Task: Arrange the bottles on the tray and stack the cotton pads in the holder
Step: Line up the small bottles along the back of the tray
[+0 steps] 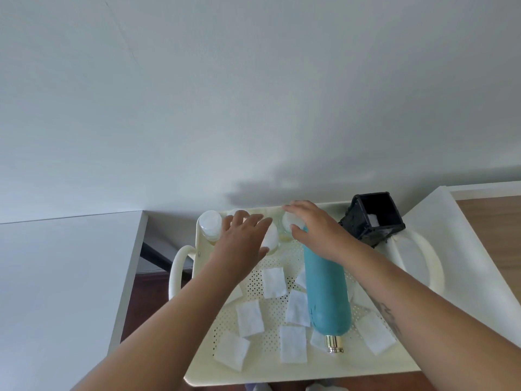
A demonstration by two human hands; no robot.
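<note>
A cream perforated tray point(253, 371) holds several white square cotton pads point(273, 282), scattered flat. A teal bottle point(327, 289) lies on its side among them, gold neck toward me. Small clear bottles with white caps stand at the tray's far edge: one at the far left point(210, 224), one point(271, 238) under my left hand point(242, 238), one point(290, 221) under my right hand point(315, 227). Both hands rest fingers over these caps; whether they grip them is hidden. A black square holder point(375, 221) stands tilted at the far right with a white pad inside.
The tray has looped handles on its left point(176, 266) and right point(431, 266) sides. A white wall rises right behind it. A white table surface point(56, 277) lies to the left and a white board point(462, 249) to the right.
</note>
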